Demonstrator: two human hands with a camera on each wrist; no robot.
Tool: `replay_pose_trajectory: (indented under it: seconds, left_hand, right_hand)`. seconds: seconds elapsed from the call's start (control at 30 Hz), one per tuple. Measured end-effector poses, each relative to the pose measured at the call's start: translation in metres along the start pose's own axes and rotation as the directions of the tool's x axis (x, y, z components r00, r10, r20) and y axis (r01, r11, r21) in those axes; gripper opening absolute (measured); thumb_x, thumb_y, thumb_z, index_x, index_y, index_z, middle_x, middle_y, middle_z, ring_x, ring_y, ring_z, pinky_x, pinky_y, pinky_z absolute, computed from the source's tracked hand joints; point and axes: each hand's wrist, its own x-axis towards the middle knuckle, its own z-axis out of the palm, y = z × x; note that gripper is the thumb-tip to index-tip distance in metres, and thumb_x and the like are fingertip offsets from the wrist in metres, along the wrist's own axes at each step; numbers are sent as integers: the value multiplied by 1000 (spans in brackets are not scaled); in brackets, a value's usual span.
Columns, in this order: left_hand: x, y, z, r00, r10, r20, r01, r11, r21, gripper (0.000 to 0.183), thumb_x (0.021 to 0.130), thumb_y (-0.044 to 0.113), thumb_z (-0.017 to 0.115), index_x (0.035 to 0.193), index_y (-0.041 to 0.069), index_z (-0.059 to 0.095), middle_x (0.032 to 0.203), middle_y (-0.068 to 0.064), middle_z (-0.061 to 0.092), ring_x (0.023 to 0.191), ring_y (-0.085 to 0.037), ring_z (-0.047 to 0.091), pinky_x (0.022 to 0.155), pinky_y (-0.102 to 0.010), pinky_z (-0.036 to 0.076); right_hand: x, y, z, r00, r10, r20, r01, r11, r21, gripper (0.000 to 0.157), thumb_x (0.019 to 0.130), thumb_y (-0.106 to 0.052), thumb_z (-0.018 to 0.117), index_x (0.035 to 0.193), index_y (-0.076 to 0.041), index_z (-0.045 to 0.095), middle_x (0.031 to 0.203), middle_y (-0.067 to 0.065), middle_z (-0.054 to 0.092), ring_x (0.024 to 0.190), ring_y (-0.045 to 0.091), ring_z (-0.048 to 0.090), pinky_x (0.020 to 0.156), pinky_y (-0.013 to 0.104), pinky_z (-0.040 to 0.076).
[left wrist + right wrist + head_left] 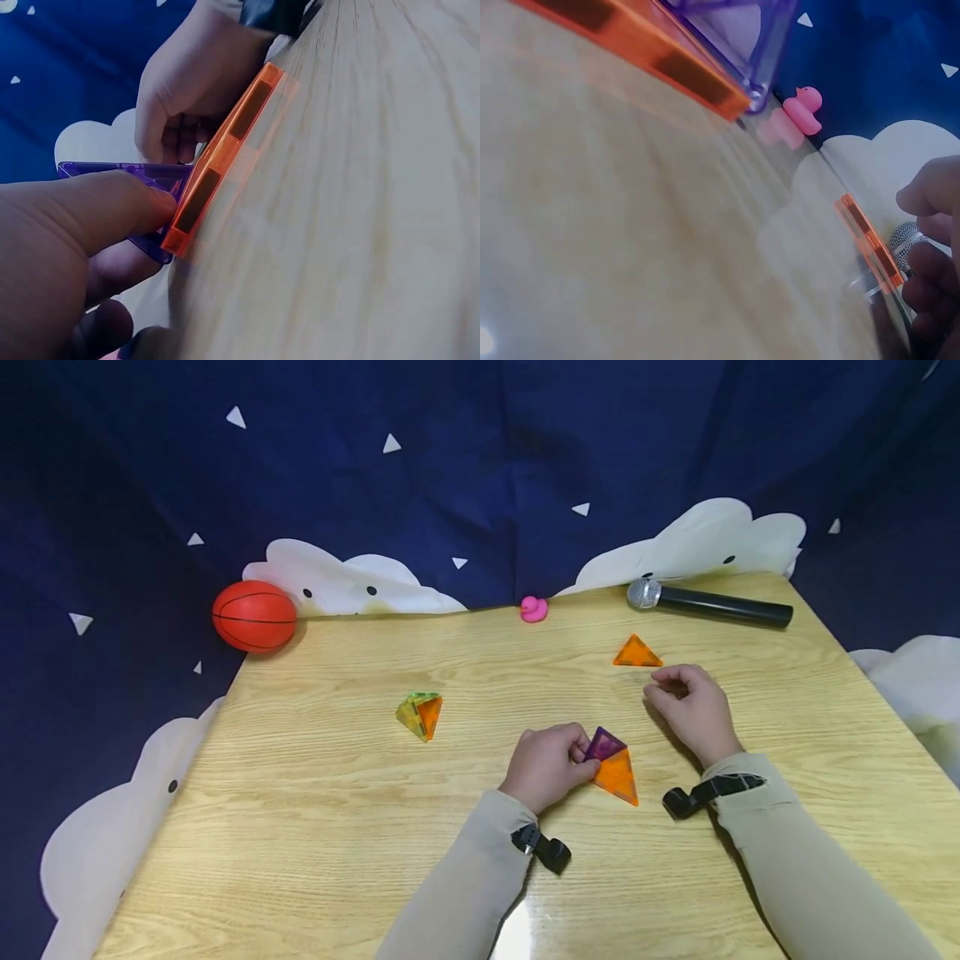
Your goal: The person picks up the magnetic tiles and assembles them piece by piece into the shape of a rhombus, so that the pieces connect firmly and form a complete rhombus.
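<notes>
Purple magnetic triangle tile [605,744] pinched in the left hand [546,768], orange magnetic triangle tile [619,778] against its near edge; right hand [697,714] loosely curled, holding nothing, to its right. A steady pinch, clear of their seam, should help keep edges aligned.

Left hand [546,768] pinches a purple tile [604,744] touching an orange triangle [620,778]; right hand [699,713] is near another orange tile [637,653].

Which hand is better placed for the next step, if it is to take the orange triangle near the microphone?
Probably the right hand: it holds nothing and is close to that orange triangle. The left hand is farther away and pinches the purple triangle.
</notes>
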Motion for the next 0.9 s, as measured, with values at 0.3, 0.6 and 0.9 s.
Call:
replay_pose_trajectory:
  seconds: [0.3,0.6,0.9]
  left_hand:
    - [0,-2,1,1000,5,-1,-5,1000,-5,19,86,35,79,85,25,62,73,22,55,63,7,48,76,-23,32]
    - [1,-4,3,1000,-4,-7,4,1000,-18,20,86,36,79,85,26,61,73,23,56,64,8,48,78,-23,34]
    - [1,-4,3,1000,-12,-6,12,1000,-29,20,86,36,79,85,26,61,72,23,56,64,8,49,78,-23,33]
  right_hand:
    - [23,1,2,998,48,47,-47,998,-31,56,95,-35,67,136,1,56,136,25,46,121,42,44,101,58,36]
    - [49,1,5,990,93,101,-80,989,-128,76,92,-49,68,145,2,47,135,26,46,121,43,40,98,55,36]
    - [68,-1,8,984,121,133,-86,967,-241,87,86,-68,63,136,3,55,123,25,50,113,42,43,95,56,31]
